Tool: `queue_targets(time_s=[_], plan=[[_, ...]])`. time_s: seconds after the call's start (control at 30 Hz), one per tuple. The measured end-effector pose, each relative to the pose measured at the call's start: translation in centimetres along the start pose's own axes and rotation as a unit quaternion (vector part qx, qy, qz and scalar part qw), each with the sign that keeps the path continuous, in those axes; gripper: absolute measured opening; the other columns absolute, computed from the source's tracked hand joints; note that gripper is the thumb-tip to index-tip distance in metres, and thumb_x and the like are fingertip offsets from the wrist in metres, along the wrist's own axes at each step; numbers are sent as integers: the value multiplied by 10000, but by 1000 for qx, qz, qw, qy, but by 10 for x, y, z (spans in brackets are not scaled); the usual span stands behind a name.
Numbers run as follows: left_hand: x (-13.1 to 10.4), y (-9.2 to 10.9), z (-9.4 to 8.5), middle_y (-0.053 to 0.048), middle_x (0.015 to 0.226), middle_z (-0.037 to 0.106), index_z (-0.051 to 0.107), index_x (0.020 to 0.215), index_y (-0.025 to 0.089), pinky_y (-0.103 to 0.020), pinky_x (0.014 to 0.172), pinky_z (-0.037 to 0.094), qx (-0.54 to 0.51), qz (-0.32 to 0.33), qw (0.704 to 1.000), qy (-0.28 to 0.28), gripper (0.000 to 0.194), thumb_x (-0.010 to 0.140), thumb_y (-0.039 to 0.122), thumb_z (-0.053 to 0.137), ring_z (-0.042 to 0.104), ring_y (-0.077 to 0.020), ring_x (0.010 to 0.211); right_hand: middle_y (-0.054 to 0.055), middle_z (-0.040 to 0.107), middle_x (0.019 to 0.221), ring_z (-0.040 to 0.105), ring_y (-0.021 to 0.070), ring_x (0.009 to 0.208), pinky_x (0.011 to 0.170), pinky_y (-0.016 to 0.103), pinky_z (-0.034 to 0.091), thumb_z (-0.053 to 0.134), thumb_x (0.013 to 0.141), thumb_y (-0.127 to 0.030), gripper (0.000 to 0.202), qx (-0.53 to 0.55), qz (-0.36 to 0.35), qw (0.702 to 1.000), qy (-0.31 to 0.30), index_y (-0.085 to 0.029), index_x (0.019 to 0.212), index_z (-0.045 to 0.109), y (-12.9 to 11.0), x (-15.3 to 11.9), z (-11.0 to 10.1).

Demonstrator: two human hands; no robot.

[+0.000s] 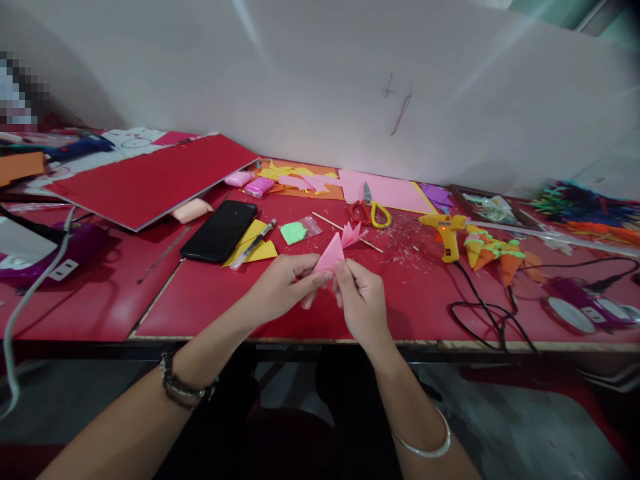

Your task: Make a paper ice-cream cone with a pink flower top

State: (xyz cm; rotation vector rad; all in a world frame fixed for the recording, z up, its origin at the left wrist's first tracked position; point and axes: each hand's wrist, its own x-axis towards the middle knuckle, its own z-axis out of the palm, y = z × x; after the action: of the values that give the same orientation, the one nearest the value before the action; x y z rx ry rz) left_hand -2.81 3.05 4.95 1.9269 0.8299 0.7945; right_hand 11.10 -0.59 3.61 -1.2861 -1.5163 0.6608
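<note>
A pink piece of folded paper (331, 254), pointed at the top, is pinched between both hands above the near part of the red table (200, 310). My left hand (287, 283) grips its left and lower side with thumb and fingers. On the right side, my right hand (361, 293) closes on the same paper with the thumb in front. Just behind it lies a pink pleated paper piece (351, 235) beside a thin wooden stick (373, 246). Light green clay (293, 233) in a clear wrapper is to the left of the paper.
Scissors (369, 203) with red and yellow handles lie behind the hands, among paper scraps. A yellow glue gun (447, 235) with a black cord stands right, near small cone crafts (493, 251). A black phone (220, 230), pen (255, 243) and red board (160, 177) are left.
</note>
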Motion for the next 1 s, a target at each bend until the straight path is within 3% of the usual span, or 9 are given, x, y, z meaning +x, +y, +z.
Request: queue_targets(time_s=[0.27, 0.53, 1.0], plan=[[-3, -1, -1, 54, 297, 409, 418, 446, 141, -144, 334, 277, -47, -63, 997, -19, 425, 788, 389, 467, 388, -37, 276, -58, 375, 424, 366, 56, 405, 461, 202, 291, 370, 854, -355, 366, 11, -2, 1000, 8, -178, 534, 388, -6, 0, 2], [-6, 0, -4, 38, 360, 493, 574, 639, 131, -167, 481, 378, -40, 5, 998, -47, 378, 849, 366, 365, 424, -45, 358, -57, 379, 424, 363, 53, 384, 409, 191, 282, 376, 841, -400, 375, 71, 37, 996, 39, -179, 540, 407, -4, 1, -3], [-6, 0, -7, 53, 344, 461, 530, 518, 132, -145, 419, 330, -43, -1, 998, -54, 335, 819, 202, 400, 407, -28, 323, -58, 387, 410, 368, 51, 386, 422, 188, 283, 385, 842, -381, 367, 62, 24, 998, 5, -174, 543, 435, -4, 1, -2]])
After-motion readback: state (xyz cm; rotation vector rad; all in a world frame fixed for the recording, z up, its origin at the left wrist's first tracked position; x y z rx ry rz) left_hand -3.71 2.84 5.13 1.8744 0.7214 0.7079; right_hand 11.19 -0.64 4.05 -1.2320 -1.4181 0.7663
